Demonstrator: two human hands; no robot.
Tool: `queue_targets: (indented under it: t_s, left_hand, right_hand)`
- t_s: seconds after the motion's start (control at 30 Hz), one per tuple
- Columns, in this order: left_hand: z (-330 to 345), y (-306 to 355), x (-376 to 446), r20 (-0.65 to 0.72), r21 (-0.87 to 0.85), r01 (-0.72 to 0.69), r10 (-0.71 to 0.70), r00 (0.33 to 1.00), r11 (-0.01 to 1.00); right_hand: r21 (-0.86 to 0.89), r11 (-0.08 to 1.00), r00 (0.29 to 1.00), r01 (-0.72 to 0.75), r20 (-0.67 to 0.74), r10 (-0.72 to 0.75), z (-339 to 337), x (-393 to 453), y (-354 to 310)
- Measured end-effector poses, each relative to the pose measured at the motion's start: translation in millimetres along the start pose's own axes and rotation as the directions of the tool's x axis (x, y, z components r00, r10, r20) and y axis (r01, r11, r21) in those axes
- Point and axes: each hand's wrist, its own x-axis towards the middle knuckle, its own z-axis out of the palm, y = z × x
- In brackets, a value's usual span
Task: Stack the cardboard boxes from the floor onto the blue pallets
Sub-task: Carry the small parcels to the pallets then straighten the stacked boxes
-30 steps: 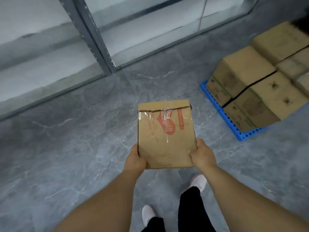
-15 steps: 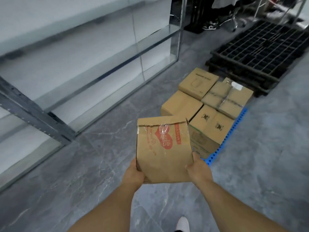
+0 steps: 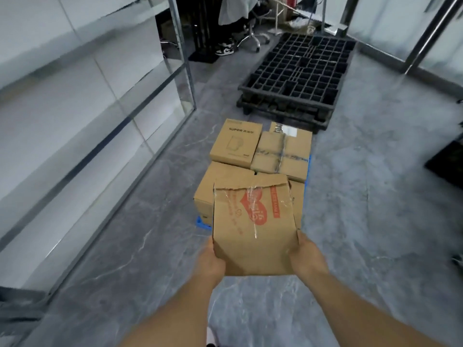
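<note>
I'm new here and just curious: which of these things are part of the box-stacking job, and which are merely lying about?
Part of the job:
- carried box, held by left hand and right hand
- stacked boxes
- blue pallet under them

Lying about:
- black pallet
- glass partition
- office chair

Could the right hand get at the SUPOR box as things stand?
Probably not: the right hand and left hand both grip the carried box, and the SUPOR box sits on the far side of the stack.
</note>
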Motion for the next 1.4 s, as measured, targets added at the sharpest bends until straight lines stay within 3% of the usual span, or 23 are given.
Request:
queue_targets:
  t_s: [0.3, 0.63, 0.97, 1.4]
  left_hand:
    - [16, 22, 116, 0.165, 0.309, 0.011, -0.065, 0.984, 0.951]
    - [97, 38, 237, 0.165, 0.415, 0.004, -0.080, 0.983, 0.910]
    - [148, 33, 319, 0.157, 0.413, 0.033, -0.107, 0.982, 0.910]
    - [163, 17, 335, 0.174, 0.363, 0.059, -0.130, 0.976, 0.930]
  right_hand:
    - [0.163, 0.968, 0.978, -0.190, -0.053, 0.201, 23, 69, 0]
    - [0.155, 0.962, 0.972, -0.224, -0.037, 0.233, 38, 207, 40]
    - [0.145, 0.963, 0.973, -0.227, -0.020, 0.232, 69, 304, 68]
    - [0.218, 0.946, 0.969, -0.241, -0.007, 0.248, 82, 322, 76]
